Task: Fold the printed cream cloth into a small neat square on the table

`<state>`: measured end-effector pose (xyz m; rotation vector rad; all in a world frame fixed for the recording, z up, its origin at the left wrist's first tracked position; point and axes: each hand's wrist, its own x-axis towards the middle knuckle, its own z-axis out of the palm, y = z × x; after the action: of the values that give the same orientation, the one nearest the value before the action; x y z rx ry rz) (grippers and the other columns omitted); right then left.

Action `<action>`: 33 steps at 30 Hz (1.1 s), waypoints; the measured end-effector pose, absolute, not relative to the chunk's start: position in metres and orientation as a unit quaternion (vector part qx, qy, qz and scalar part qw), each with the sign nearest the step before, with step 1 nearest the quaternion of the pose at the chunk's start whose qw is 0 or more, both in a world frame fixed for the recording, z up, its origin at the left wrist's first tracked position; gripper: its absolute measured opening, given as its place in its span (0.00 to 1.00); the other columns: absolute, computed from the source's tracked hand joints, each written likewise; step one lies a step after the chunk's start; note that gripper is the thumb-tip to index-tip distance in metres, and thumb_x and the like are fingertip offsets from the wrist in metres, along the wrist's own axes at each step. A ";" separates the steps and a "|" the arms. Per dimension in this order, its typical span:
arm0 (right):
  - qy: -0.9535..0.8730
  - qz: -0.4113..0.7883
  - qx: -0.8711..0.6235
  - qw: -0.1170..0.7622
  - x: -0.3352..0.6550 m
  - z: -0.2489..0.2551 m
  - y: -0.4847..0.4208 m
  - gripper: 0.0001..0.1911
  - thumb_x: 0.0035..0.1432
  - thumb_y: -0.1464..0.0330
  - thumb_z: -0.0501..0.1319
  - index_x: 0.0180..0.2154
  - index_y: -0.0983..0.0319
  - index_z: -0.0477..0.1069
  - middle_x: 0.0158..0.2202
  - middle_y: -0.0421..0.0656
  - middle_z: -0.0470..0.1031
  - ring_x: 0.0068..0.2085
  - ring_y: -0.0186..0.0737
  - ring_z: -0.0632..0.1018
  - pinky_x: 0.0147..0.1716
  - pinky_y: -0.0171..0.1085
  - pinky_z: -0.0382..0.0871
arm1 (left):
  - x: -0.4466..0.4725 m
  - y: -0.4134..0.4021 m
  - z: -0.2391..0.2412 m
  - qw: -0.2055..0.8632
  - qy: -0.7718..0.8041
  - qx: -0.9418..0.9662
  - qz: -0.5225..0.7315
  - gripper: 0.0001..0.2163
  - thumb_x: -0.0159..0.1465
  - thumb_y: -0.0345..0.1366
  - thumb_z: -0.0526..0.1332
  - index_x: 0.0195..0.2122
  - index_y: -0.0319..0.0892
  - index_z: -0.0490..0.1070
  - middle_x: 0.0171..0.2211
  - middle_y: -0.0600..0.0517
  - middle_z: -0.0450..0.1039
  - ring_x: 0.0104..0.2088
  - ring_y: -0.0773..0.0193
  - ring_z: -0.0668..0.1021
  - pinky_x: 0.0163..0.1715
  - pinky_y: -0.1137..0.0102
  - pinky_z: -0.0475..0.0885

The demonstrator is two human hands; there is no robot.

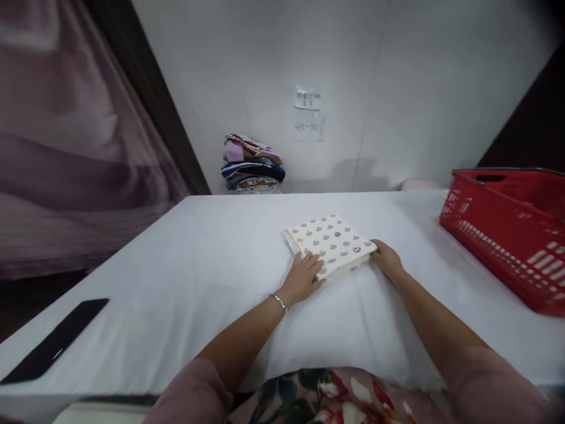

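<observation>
Head view, one frame. Folded cloth (pixel 330 244), white with small grey print and a few coloured marks, lies flat on the white table (pixel 198 259), just right of frame centre.

Left hand (pixel 303 275): palm down, fingers spread, resting on the near-left edge of the folded cloth. Hand is flat and open, pressing rather than gripping. Silver bracelet (pixel 279 301) on the wrist.

Right hand (pixel 385 258): at the cloth's right corner, touching its edge. Fingers curled toward the cloth; whether they pinch the edge or only rest against it cannot be told from this angle. The two hands are apart, one at each near side of the cloth.

Surroundings:
- Red plastic basket (pixel 507 235) at the right edge of the frame, on the table, well apart from the cloth.
- Black flat object (pixel 55 341), possibly a phone, at lower left of the frame near the table edge.
- Stack of folded clothes (pixel 252 165) in mixed colours at the far edge, against the wall, upper centre-left.
- Two paper notes (pixel 308 112) stuck on the wall above centre; writing too small to read surely.
- Pinkish curtain (pixel 66 135), blurred, fills upper left.
- Floral garment (pixel 326 394) at bottom centre, between the forearms
</observation>
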<state>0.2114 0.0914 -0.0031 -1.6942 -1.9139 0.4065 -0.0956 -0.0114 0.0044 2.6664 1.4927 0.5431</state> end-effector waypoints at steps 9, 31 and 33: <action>-0.750 0.151 -0.550 0.335 0.197 0.023 0.078 0.28 0.46 0.69 0.55 0.52 0.51 0.68 0.56 0.44 0.68 0.59 0.56 0.65 0.57 0.51 0.59 | -0.106 -0.031 0.017 0.092 0.503 0.815 0.271 0.18 0.64 0.47 0.55 0.52 0.48 0.68 0.55 0.49 0.68 0.60 0.58 0.62 0.61 0.57 0.51; -0.831 0.097 -0.542 0.079 0.006 0.049 0.065 0.14 0.59 0.59 0.55 0.33 0.61 0.71 0.34 0.47 0.77 0.34 0.41 0.75 0.26 0.34 0.56 | -0.121 0.045 0.007 0.494 0.669 0.335 0.443 0.07 0.59 0.34 0.60 0.27 0.36 0.70 0.21 0.52 0.73 0.21 0.69 0.75 0.19 0.77 0.66; -0.831 0.098 -0.542 0.083 0.005 0.045 0.068 0.12 0.58 0.60 0.55 0.32 0.61 0.71 0.33 0.47 0.77 0.33 0.40 0.74 0.26 0.34 0.55 | -0.121 0.044 0.008 0.500 0.664 0.330 0.448 0.08 0.60 0.35 0.60 0.26 0.37 0.69 0.20 0.53 0.72 0.21 0.70 0.75 0.18 0.77 0.65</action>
<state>0.0045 0.0685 0.0446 -1.6175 -2.4792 0.2939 -0.1206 0.0437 0.0079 0.7971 1.6049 1.0844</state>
